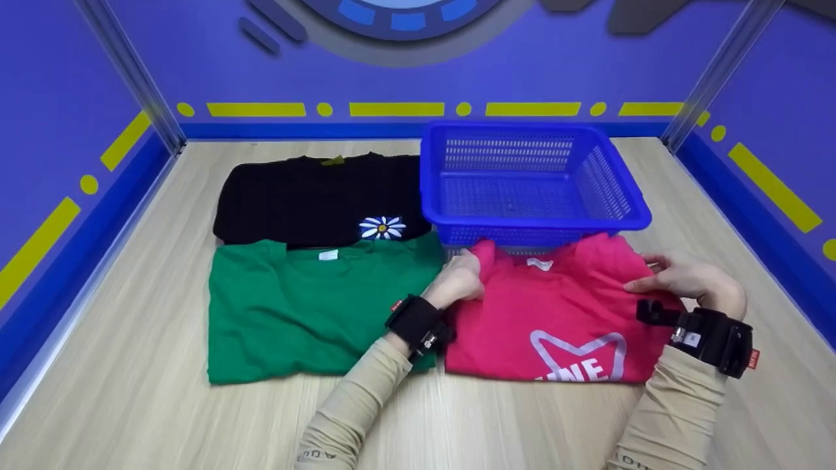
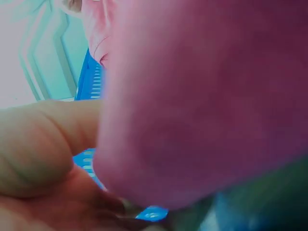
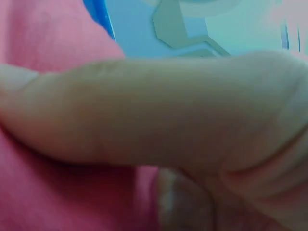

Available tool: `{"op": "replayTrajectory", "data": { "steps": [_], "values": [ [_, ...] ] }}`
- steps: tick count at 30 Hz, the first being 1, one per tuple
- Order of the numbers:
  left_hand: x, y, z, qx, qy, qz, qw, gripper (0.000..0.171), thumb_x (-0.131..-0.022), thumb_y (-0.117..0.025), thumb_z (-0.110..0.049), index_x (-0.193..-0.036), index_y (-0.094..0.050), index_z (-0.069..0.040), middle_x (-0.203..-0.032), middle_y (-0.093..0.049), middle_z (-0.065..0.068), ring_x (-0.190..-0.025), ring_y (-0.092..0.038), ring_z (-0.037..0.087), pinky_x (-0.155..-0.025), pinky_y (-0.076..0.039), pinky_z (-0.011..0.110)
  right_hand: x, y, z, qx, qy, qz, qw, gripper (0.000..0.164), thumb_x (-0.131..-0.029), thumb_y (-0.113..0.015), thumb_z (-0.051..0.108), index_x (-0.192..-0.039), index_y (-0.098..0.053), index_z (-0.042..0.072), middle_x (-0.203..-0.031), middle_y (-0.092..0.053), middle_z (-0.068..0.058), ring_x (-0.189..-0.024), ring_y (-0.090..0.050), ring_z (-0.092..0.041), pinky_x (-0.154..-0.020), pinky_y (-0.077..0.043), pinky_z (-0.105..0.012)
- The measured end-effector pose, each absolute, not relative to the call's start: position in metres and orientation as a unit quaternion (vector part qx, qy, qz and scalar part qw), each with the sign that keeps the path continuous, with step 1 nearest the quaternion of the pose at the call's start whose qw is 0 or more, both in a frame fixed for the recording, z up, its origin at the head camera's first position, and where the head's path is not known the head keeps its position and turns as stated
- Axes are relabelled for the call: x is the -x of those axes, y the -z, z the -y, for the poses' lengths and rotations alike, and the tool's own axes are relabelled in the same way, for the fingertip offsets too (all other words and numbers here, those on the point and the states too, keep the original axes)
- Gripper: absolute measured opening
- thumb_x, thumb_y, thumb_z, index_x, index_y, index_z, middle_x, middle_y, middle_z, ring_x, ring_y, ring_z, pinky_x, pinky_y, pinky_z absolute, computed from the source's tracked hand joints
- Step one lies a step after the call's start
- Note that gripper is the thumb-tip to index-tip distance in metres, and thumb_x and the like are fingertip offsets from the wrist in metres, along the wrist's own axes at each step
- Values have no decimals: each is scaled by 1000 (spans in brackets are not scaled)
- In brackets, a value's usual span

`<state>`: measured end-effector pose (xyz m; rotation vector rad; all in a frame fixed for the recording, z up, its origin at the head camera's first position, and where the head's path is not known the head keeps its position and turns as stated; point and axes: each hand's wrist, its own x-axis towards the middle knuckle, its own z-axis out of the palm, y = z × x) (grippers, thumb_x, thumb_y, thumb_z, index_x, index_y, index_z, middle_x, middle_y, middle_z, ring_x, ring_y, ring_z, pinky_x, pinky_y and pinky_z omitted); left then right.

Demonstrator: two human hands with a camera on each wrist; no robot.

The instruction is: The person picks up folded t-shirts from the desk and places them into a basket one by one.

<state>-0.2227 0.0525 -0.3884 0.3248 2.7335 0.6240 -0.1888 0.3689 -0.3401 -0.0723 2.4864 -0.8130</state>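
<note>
A folded pink T-shirt [image 1: 516,313] with a pale star outline and white letters lies at the front right in the head view. My left hand [image 1: 460,281] grips its left edge near the shoulder; in the left wrist view the pink cloth [image 2: 192,106] runs between thumb and fingers and fills most of the picture. At the opposite edge, my right hand [image 1: 695,281] pinches the shirt, thumb on top. The right wrist view shows that thumb [image 3: 120,110] across the cloth, with a fingertip below. Most fingers of both hands are hidden.
A blue plastic basket [image 1: 535,225] stands right behind the pink shirt. Left of it lie a folded green T-shirt [image 1: 313,313] and, farther back, a folded black garment [image 1: 294,202] with a daisy print. Blue-purple panels [image 1: 366,85] wall the wooden table [image 1: 490,424] at back and sides.
</note>
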Motion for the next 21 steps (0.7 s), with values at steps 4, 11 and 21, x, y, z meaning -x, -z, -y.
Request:
{"op": "replayTrajectory", "data": {
  "steps": [4,11,21],
  "values": [
    [224,391,-52,-97,-256,-949,157,42,-67,-78,-20,-98,-58,1,-96,-63,11,-88,-58,20,-79,-49,29,185,335,-371,30,295,-919,258,80,-89,-56,37,-139,-19,-12,-134,-35,-37,-118,-42,-41,-98,-39,-51],
    [228,387,-45,-75,-310,-931,174,39,-59,-85,-28,-68,-50,-13,-69,-48,-3,-71,-44,12,-58,-37,21,170,323,-374,37,321,-923,208,69,-87,-61,31,-135,-32,-8,-118,-57,-24,-89,-59,-8,-78,-51,-26],
    [226,356,-26,-120,-343,-905,220,32,-65,-80,-21,-77,-51,-14,-72,-47,-4,-70,-45,11,-57,-38,21,150,313,-380,65,380,-922,39,29,-83,-66,17,-110,-57,10,-85,-61,20,-74,-59,0,-65,-49,-15]
  ]
}}
